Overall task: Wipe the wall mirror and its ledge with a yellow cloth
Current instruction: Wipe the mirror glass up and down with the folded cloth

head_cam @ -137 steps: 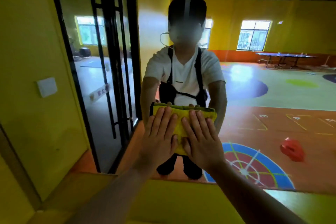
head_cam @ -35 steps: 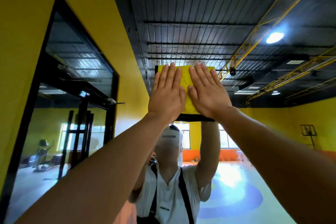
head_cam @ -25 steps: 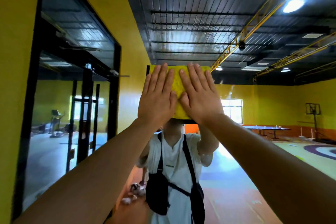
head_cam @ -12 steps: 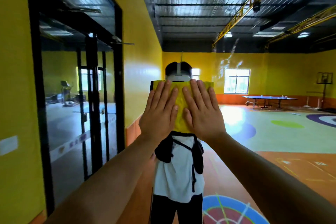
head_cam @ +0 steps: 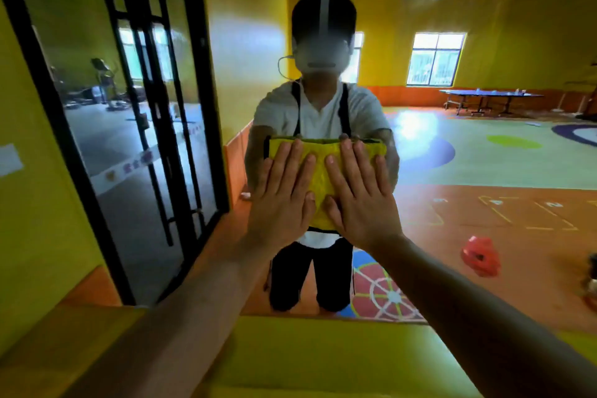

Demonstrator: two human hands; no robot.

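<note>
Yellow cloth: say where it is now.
Head view, centre: the yellow cloth is pressed flat on the wall mirror under the left hand and right hand, above the yellow ledge.

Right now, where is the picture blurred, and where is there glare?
Head view: the left hand, right hand and yellow cloth look slightly soft; a glare patch lies on the reflected floor right of them; the black door frame slants.

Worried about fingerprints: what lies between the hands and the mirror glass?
The yellow cloth, pressed flat against the mirror by the left hand and right hand, as the head view shows.
</note>
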